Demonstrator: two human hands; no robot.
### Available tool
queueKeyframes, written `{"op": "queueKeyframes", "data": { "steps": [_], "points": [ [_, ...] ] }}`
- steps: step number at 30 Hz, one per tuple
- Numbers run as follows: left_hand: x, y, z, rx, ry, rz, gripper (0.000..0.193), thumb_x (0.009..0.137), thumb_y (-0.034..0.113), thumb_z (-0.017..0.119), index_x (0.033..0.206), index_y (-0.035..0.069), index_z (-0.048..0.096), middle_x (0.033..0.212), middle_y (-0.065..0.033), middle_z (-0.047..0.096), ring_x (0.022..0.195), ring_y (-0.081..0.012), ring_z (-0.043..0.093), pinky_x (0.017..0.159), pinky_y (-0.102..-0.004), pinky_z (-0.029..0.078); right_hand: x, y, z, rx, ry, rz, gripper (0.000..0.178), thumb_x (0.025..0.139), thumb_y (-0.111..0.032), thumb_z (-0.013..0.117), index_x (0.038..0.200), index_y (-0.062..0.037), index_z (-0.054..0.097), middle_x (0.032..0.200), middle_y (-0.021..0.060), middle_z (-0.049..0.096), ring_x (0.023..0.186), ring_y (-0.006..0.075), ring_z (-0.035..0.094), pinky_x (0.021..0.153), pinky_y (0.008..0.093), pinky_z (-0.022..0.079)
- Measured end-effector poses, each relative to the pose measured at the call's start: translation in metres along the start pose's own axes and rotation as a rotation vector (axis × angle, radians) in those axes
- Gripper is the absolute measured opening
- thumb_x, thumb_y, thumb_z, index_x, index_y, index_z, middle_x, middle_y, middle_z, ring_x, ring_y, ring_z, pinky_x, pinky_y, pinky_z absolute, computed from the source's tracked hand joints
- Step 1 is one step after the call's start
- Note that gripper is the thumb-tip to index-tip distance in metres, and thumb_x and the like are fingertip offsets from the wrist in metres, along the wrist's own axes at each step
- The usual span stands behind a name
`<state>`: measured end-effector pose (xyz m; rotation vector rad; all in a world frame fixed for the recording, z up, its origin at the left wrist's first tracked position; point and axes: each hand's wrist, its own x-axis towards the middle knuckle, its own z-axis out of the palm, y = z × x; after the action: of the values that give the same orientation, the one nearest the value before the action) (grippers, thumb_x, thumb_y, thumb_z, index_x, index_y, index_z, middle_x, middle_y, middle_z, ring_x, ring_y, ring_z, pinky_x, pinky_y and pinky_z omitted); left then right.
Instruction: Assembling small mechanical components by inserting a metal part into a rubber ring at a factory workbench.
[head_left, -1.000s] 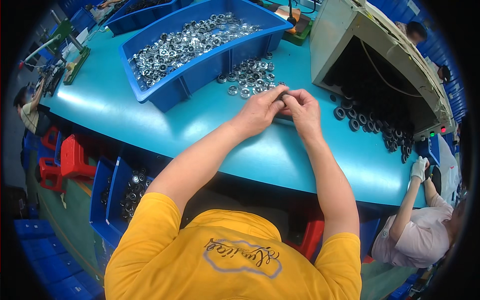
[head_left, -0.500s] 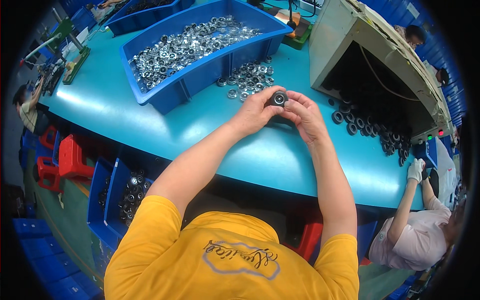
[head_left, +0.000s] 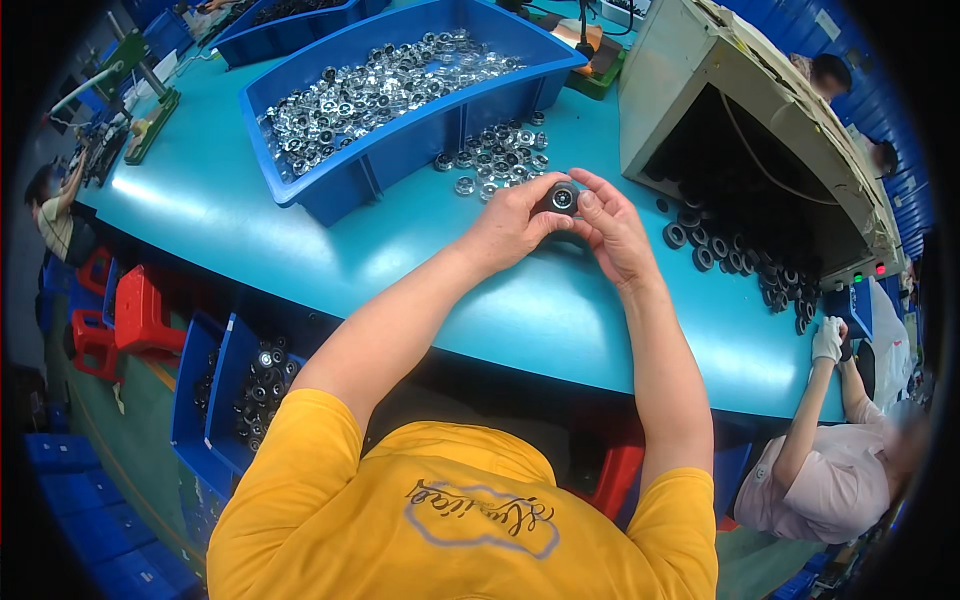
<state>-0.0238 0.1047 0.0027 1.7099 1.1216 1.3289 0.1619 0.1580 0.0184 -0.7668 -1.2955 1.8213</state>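
Both my hands meet over the table around one small black wheel (head_left: 563, 199) with a shiny metal-looking centre. My left hand (head_left: 512, 222) grips it from the left, thumb below and fingers behind. On the other side, my right hand (head_left: 613, 228) has its thumb at the wheel's edge and its fingers curled around the far side. Just beyond my left hand lies a loose group of clear and silvery hubs (head_left: 497, 155). Black rings (head_left: 703, 257) are spread to the right, at the mouth of a cream metal box.
A large blue bin (head_left: 330, 185) full of hubs stands on the turquoise table (head_left: 400, 260). The open cream box (head_left: 660, 90) stands at the right. Below the table's left edge, a blue crate (head_left: 215, 410) holds finished-looking wheels. Nearby are red stools (head_left: 150, 310) and a gloved co-worker (head_left: 825, 470).
The wheel has turned slightly and shifted a little right in my fingers. My right thumb has moved from its front face toward its edge.
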Motion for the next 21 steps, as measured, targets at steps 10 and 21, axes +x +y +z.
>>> {"op": "queueKeyframes", "data": {
  "steps": [10, 21],
  "points": [
    [0.003, 0.003, -0.011, -0.557, -0.162, -0.434, 0.072, 0.102, 0.067, 0.037, 0.118, 0.002, 0.062, 0.076, -0.0052, 0.06, 0.058, -0.0107, 0.057, 0.048, -0.0262, 0.048, -0.001, -0.006, 0.008, -0.318, 0.015, -0.182, 0.04, 0.089, -0.016, 0.077, 0.126, -0.0031, 0.067, 0.096, -0.0012, 0.066, 0.093, 0.0107, 0.062, 0.084, 0.0273, 0.053],
    [0.006, 0.007, 0.0, -0.629, 0.046, -0.235, 0.039, 0.105, 0.023, 0.054, 0.137, 0.001, 0.055, 0.098, -0.007, 0.063, 0.072, -0.0113, 0.059, 0.062, -0.0287, 0.057, 0.004, 0.004, 0.004, -0.075, 0.051, -0.008, 0.037, 0.092, -0.021, 0.075, 0.121, -0.0001, 0.066, 0.103, 0.004, 0.068, 0.09, 0.0109, 0.062, 0.08, 0.0272, 0.053]
  ]
}}
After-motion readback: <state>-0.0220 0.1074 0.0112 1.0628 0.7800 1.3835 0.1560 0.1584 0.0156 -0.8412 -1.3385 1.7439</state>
